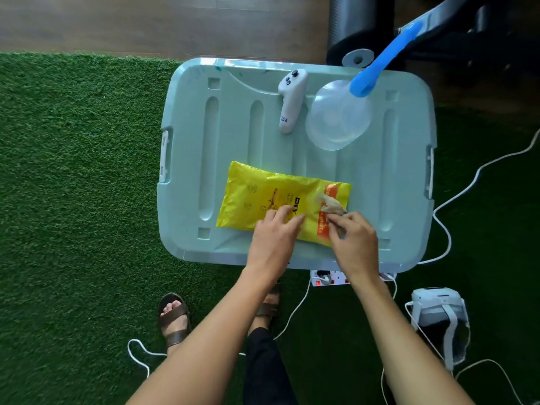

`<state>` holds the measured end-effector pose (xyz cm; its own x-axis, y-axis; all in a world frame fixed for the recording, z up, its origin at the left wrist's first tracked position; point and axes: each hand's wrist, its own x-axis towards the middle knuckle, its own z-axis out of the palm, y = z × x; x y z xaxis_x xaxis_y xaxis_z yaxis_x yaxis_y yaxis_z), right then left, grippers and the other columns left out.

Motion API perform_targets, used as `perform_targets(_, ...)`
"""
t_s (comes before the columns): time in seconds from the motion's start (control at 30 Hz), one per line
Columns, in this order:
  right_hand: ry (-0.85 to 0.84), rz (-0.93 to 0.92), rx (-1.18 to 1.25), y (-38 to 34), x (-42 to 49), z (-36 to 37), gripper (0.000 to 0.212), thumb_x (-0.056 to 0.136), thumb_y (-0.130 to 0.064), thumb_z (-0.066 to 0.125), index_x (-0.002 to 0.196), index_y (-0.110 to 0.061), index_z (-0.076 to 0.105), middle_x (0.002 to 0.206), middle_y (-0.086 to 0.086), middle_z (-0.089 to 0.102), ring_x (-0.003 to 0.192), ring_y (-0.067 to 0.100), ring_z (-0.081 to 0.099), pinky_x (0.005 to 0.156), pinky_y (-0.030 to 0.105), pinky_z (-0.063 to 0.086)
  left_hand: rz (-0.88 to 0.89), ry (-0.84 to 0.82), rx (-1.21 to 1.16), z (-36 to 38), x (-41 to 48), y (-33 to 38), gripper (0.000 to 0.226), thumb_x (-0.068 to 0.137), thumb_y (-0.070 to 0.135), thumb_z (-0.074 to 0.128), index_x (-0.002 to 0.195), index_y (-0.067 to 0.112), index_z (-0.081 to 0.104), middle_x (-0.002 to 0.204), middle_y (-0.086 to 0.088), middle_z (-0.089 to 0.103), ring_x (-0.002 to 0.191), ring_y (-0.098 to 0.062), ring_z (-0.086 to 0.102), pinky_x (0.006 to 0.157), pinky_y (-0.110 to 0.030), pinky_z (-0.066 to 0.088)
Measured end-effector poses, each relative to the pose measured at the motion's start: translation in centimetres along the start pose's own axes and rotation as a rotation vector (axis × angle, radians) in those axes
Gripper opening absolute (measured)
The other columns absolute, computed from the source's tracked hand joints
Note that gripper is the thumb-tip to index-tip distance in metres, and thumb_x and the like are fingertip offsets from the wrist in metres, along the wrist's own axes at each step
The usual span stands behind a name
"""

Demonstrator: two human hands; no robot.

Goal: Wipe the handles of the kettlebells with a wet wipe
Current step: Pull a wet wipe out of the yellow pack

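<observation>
Left hand [274, 229], fingers straight, presses the yellow wet-wipe pack [263, 197] on the storage-box lid [190, 171]. Right hand [353, 238] pinches a wipe [330, 204] protruding from the pack's opening.

Both forearms are bare to the left hand [273, 241] and right hand [355, 247]. The left sandal [174, 320] is brown and open-toed, with two broad straps and a dark sole edge. The right sandal [268, 306] matches it. A black trouser leg [266, 372] covers one leg.
</observation>
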<state>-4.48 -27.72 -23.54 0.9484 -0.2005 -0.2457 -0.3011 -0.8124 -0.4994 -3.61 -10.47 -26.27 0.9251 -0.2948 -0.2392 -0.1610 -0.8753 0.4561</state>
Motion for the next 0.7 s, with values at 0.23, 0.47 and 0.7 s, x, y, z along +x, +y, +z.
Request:
perform_targets(0.23,-0.08,-0.071,-0.149,-0.4,1.9,-1.0,0.043,0.085,-0.013,0.075,0.124,-0.031,0.068,0.09,-0.001,0.056,0.084,0.026,0.06,0.075,0.039,0.052,-0.021,-0.116,0.313,-0.8,0.5,1.6,0.064,0.093,0.015,0.049,0.156,0.019,0.036,0.144,-0.008,0.046,0.111,-0.029,0.05,0.074,-0.041,0.042)
perform_targets(0.47,-0.065,-0.311,-0.401,2.1,4.1,-1.1,0.017,0.079,-0.01,0.079,0.095,-0.015,0.076,0.079,0.005,0.065,0.071,0.033,0.058,0.065,0.039,0.043,-0.022,-0.185,0.318,-0.6,0.5,1.4,0.067,0.098,0.02,0.041,0.162,0.015,0.02,0.157,-0.007,0.03,0.123,-0.029,0.041,0.085,-0.042,0.039)
perform_targets(0.7,-0.104,-0.221,-0.344,-1.1,5.4,-2.7,0.01,0.087,-0.016,0.073,0.094,-0.021,0.077,0.079,0.006,0.074,0.075,0.035,0.066,0.07,0.037,0.041,-0.001,-0.234,0.003,-3.3,1.2,0.0,0.055,0.099,0.031,0.053,0.153,0.029,0.042,0.144,-0.001,0.049,0.124,-0.026,0.05,0.093,-0.042,0.045)
